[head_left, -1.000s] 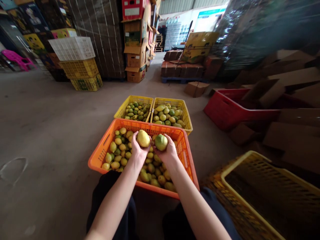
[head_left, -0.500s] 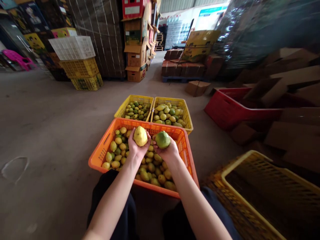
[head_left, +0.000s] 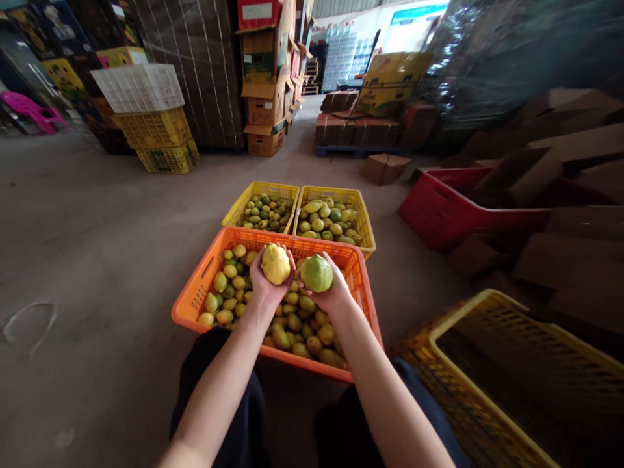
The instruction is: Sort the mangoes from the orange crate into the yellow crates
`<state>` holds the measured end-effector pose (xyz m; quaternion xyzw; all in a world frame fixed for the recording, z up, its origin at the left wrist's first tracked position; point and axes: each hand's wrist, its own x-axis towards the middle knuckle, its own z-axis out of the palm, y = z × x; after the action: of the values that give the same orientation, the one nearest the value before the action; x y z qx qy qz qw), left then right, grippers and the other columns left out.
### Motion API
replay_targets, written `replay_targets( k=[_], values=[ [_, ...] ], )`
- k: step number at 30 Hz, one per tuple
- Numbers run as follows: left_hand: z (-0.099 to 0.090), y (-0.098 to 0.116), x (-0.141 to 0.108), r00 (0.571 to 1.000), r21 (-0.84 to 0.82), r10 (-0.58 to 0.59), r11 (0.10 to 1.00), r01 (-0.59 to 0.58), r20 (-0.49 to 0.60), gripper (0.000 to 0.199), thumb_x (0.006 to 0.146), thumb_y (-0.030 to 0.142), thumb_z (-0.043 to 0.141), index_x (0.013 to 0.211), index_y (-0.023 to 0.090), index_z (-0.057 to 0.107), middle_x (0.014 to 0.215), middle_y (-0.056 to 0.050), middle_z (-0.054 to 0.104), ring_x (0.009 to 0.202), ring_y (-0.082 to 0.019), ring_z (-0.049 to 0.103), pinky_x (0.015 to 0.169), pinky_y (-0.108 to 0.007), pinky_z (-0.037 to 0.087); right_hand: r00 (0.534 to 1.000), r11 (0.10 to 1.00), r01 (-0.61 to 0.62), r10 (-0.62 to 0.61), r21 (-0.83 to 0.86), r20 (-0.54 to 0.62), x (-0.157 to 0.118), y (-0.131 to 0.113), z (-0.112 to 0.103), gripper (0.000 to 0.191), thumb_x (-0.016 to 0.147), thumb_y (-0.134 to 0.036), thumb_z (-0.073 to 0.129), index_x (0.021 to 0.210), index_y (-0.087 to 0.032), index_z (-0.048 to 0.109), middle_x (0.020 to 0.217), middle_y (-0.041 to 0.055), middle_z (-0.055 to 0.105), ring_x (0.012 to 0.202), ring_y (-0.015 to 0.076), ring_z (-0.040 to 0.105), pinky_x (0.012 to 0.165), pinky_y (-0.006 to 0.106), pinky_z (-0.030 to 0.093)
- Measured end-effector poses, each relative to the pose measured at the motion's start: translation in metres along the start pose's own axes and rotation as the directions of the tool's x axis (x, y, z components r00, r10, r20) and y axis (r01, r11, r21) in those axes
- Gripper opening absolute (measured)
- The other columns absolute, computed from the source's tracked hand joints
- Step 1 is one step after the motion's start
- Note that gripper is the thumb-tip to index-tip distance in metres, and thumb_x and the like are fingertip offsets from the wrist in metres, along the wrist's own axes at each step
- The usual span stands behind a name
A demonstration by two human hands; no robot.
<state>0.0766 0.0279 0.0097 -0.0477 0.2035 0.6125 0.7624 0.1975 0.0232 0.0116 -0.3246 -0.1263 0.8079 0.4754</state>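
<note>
Held in my left hand is a bumpy yellow lemon, its fingers curled around the fruit from below. My right hand cups a green lemon in the same way, close beside the other. Both hands are above a large orange crate of loose lemons in yellow and greenish shades. My forearms hide part of the fruit in it. Just beyond, two yellow crates stand side by side: a left crate with small green and yellow fruit, and a right crate with larger ones.
A yellow crate stands at my right, near a red bin with cardboard. Stacked crates are at the back left. Carton stacks and a loaded pallet stand farther off on the concrete floor.
The two lemons have turned slightly in my hands, and the green one shows a lighter side. Both hands keep hold of them over the orange crate.
</note>
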Motion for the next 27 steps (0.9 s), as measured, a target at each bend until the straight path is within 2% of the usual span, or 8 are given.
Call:
replay_targets(
  k=[7, 10, 12, 14, 16, 20, 24, 27],
  values=[
    [-0.006, 0.0, 0.004, 0.996, -0.083, -0.014, 0.996, 0.022, 0.089, 0.026, 0.083, 0.029, 0.042, 0.09, 0.016, 0.063, 0.088, -0.006, 0.069, 0.084, -0.014, 0.065, 0.073, -0.023, 0.052, 1.0, 1.0, 0.022, -0.022, -0.013, 0.002, 0.0, -0.004, 0.002, 0.043, 0.087, -0.046, 0.032, 0.068, -0.016, 0.056, 0.051, 0.0057, 0.06, 0.044, 0.0166, 0.055, 0.029, 0.021, 0.033],
    [-0.006, 0.001, 0.002, 0.988, -0.049, 0.008, 0.999, 0.0, 0.157, 0.028, 0.08, 0.036, 0.046, 0.087, 0.017, 0.064, 0.102, -0.008, 0.068, 0.105, -0.022, 0.06, 0.084, -0.033, 0.05, 0.969, 0.975, 0.217, -0.222, -0.055, -0.111, 0.003, -0.004, 0.003, 0.03, 0.082, -0.043, 0.044, 0.074, -0.018, 0.057, 0.058, 0.003, 0.061, 0.053, 0.0175, 0.059, 0.037, 0.023, 0.04],
    [-0.005, -0.002, 0.0, 0.975, 0.021, 0.001, 1.0, -0.006, 0.221, 0.03, 0.078, 0.04, 0.046, 0.087, 0.018, 0.065, 0.112, -0.008, 0.065, 0.114, -0.027, 0.055, 0.087, -0.039, 0.048, 0.885, 0.892, 0.41, -0.44, -0.192, -0.155, 0.004, -0.001, 0.005, 0.025, 0.079, -0.043, 0.051, 0.079, -0.019, 0.058, 0.068, 0.0009, 0.063, 0.066, 0.0183, 0.061, 0.051, 0.027, 0.049],
    [-0.005, -0.008, -0.002, 0.97, 0.108, -0.005, 0.994, -0.021, 0.241, 0.034, 0.077, 0.042, 0.046, 0.092, 0.018, 0.065, 0.116, -0.009, 0.063, 0.115, -0.028, 0.054, 0.088, -0.041, 0.047, 0.756, 0.701, 0.564, -0.651, -0.437, -0.067, 0.004, 0.006, 0.006, 0.027, 0.078, -0.045, 0.053, 0.09, -0.022, 0.06, 0.087, 0.0013, 0.064, 0.087, 0.02, 0.061, 0.075, 0.034, 0.051],
    [-0.006, -0.015, -0.002, 0.981, 0.178, 0.008, 0.983, -0.043, 0.194, 0.036, 0.075, 0.041, 0.048, 0.096, 0.017, 0.065, 0.11, -0.009, 0.064, 0.109, -0.027, 0.057, 0.086, -0.039, 0.048, 0.642, 0.404, 0.623, -0.753, -0.67, 0.143, 0.002, 0.015, 0.007, 0.035, 0.078, -0.046, 0.055, 0.105, -0.023, 0.059, 0.111, 0.0044, 0.06, 0.109, 0.0227, 0.052, 0.097, 0.041, 0.041],
    [-0.011, -0.024, 0.002, 0.991, 0.207, 0.086, 0.973, -0.107, 0.107, 0.031, 0.074, 0.036, 0.056, 0.094, 0.014, 0.065, 0.091, -0.007, 0.066, 0.092, -0.023, 0.063, 0.08, -0.029, 0.05, 0.589, -0.096, 0.563, -0.651, -0.821, 0.48, -0.001, 0.03, 0.006, 0.056, 0.071, -0.049, 0.065, 0.119, -0.023, 0.055, 0.136, 0.0116, 0.042, 0.127, 0.0298, 0.036, 0.106, 0.05, 0.028],
    [-0.013, -0.019, 0.001, 0.986, 0.206, 0.123, 0.968, -0.143, 0.11, 0.029, 0.079, 0.039, 0.055, 0.095, 0.015, 0.063, 0.085, -0.006, 0.065, 0.085, -0.021, 0.064, 0.074, -0.026, 0.051, 0.499, -0.356, 0.575, -0.561, -0.737, 0.66, -0.006, 0.035, 0.005, 0.054, 0.065, -0.047, 0.071, 0.11, -0.02, 0.057, 0.138, 0.0155, 0.04, 0.129, 0.0342, 0.034, 0.105, 0.055, 0.03],
    [-0.013, -0.012, -0.007, 0.988, 0.211, 0.156, 0.965, -0.155, 0.013, 0.031, 0.083, 0.042, 0.05, 0.098, 0.018, 0.063, 0.086, -0.005, 0.065, 0.088, -0.021, 0.064, 0.074, -0.026, 0.052, 0.429, -0.484, 0.617, -0.455, -0.621, 0.781, -0.011, 0.04, 0.006, 0.051, 0.072, -0.038, 0.068, 0.116, -0.018, 0.052, 0.126, 0.0161, 0.051, 0.129, 0.034, 0.034, 0.104, 0.054, 0.033]
  ],
)
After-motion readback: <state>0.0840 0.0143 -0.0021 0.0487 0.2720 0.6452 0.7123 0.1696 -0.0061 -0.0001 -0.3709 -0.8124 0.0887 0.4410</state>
